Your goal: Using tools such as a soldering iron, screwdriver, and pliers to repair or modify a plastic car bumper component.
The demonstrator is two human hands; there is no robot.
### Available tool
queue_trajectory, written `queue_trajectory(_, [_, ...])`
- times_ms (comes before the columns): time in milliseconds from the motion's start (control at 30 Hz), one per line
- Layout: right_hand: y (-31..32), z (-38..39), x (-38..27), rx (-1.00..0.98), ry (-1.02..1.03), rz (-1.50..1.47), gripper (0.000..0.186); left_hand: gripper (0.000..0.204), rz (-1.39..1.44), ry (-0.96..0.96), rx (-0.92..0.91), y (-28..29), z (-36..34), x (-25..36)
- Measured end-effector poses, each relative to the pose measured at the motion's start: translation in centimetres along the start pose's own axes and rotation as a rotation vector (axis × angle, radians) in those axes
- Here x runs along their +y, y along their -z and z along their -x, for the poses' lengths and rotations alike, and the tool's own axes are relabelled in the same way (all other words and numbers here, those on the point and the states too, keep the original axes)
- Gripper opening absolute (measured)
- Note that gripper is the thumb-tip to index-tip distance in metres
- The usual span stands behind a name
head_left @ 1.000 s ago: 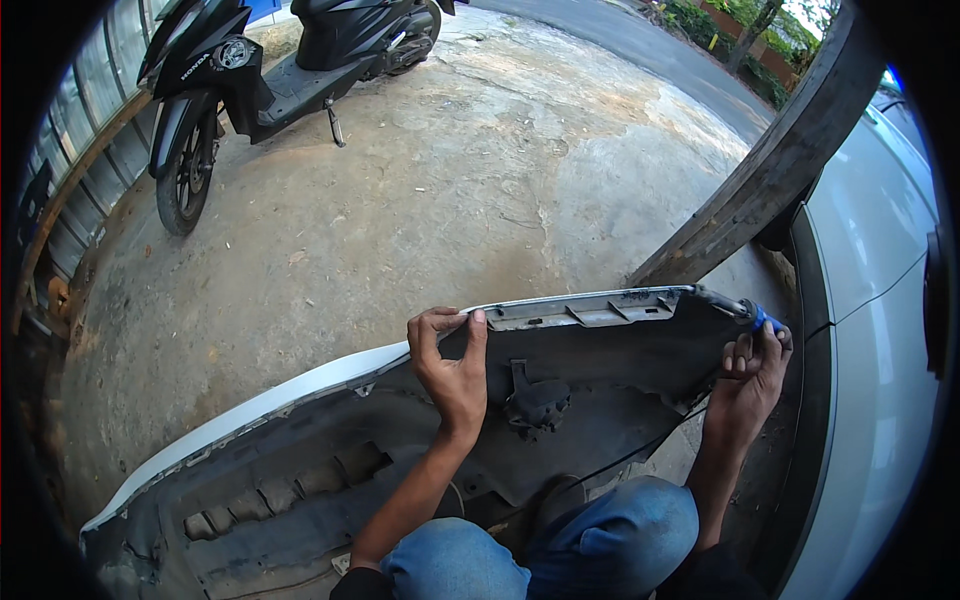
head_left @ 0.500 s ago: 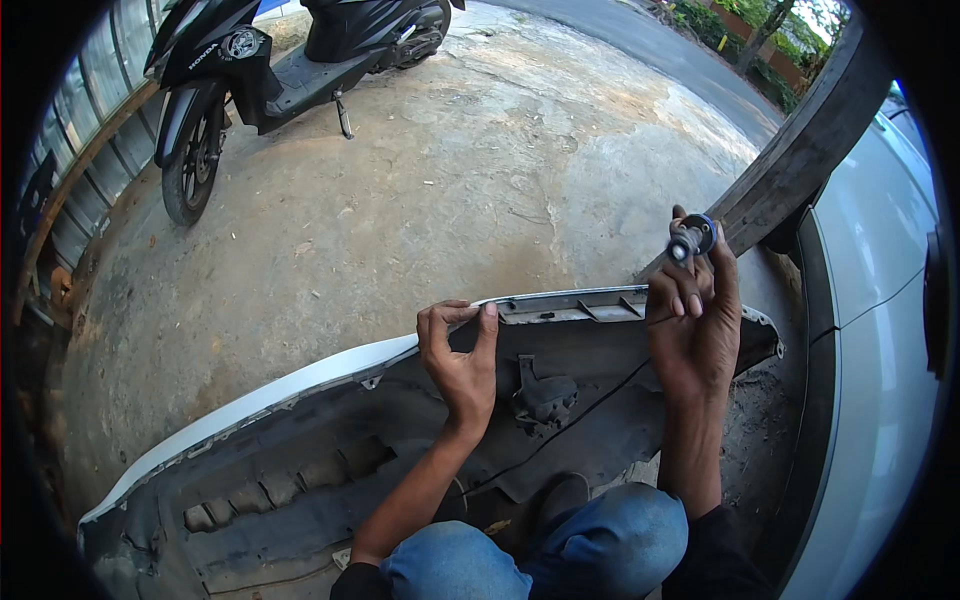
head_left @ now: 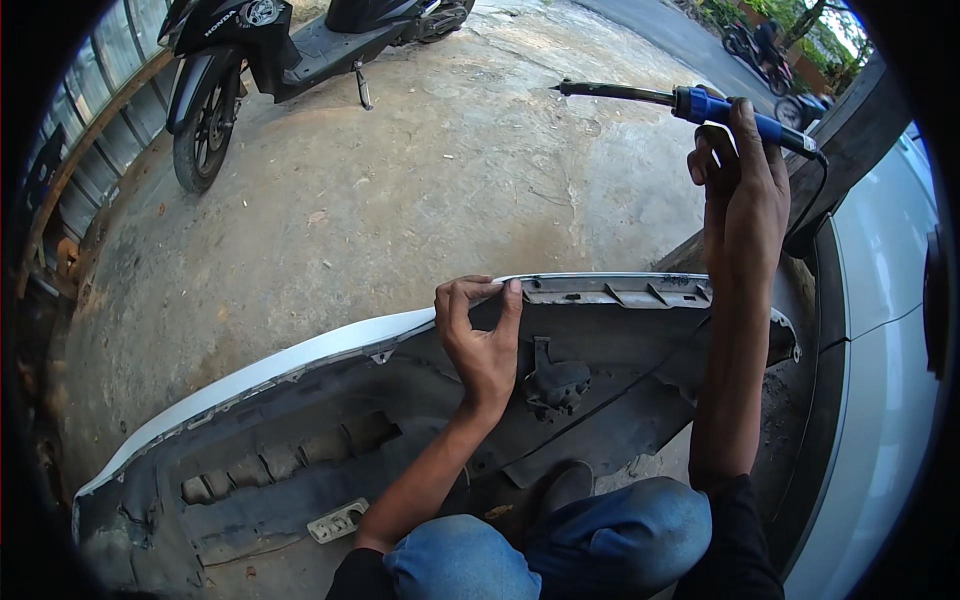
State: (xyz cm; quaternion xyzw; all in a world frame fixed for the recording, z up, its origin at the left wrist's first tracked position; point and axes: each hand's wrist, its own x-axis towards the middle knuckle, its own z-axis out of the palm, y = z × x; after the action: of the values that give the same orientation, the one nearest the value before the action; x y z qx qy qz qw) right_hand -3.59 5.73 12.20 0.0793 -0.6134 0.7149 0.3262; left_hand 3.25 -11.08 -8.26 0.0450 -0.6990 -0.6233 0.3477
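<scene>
A car bumper [head_left: 270,372] with a white outer edge lies across the ground before me, its dark inner side facing me. My left hand [head_left: 482,348] pinches the bumper's upper rim between thumb and fingers. Raised above the right part of the bumper, my right hand [head_left: 745,200] grips a soldering iron [head_left: 700,104] by its blue handle. The iron lies nearly level, its thin dark tip pointing left, well apart from the bumper. A black cord runs down from the handle's end.
A dark lamp-like unit [head_left: 557,384] is fixed inside the bumper. Near my left forearm lies a pale power strip [head_left: 338,521]. A wooden post [head_left: 850,150] and a white car [head_left: 885,290] stand at right. A black scooter [head_left: 300,60] is parked at far left; motorbikes [head_left: 760,62] show on the road.
My right hand has risen and moved right, turning the soldering iron from end-on to sideways. My left hand keeps its pinch on the rim. Motorbikes have appeared on the road.
</scene>
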Motion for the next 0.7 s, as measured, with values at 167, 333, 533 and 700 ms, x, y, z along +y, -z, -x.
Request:
queue_trajectory(167, [1.1, 1.2, 1.7, -0.162, -0.039, -0.001, 0.025, 0.028, -0.024, -0.002, -0.005, -0.1, 0.0, -0.3])
queue_trajectory(333, [1.8, 4.5, 4.0, -0.202, -0.012, 0.03, 0.028, 0.028, -0.036, 0.001, -0.022, 0.0, -0.1, -0.1])
queue_trajectory(533, [2.7, 6.9, 4.4, -0.08, -0.014, 0.153, 0.031, 0.026, -0.023, -0.049, -0.001, -0.1, 0.0, -0.3])
queue_trajectory(700, [3.1, 8.2, 6.3, -0.251, 0.009, 0.171, 0.025, 0.021, -0.034, -0.085, 0.0, 0.1, 0.4, -0.8])
